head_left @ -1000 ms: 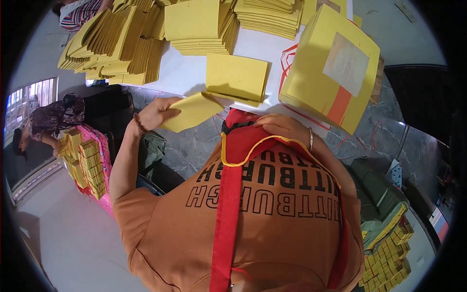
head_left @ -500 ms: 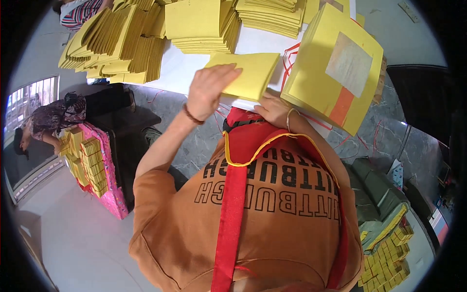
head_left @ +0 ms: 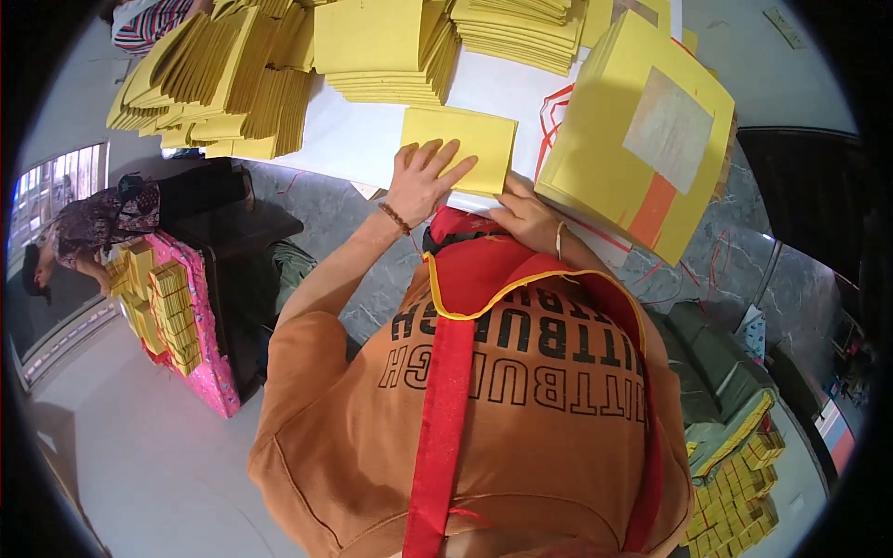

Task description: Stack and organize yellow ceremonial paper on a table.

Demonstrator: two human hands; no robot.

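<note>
A folded sheet of yellow paper (head_left: 479,139) lies on the white tabletop (head_left: 349,139) in front of me. My left hand (head_left: 426,181) rests flat on its near left part, fingers spread and pointing away to the right. At the sheet's near right corner is my right hand (head_left: 532,219); its fingers are stretched out, touching the corner and the table edge. Just right of that hand stands a thick stack of large yellow sheets (head_left: 595,139), with a pale patch and an orange strip on top.
Several piles of folded yellow paper (head_left: 381,42) line the table's far side. Red straps (head_left: 555,116) lie between sheet and stack. At left, another person (head_left: 112,209) reaches toward yellow bundles (head_left: 172,312) on a pink cloth. More yellow bundles (head_left: 735,502) are stacked at lower right.
The folded sheet has turned and now lies flatter and squarer on the table. My left hand has come down and nearer, its fingers spreading over the paper. My right hand stays near the same corner.
</note>
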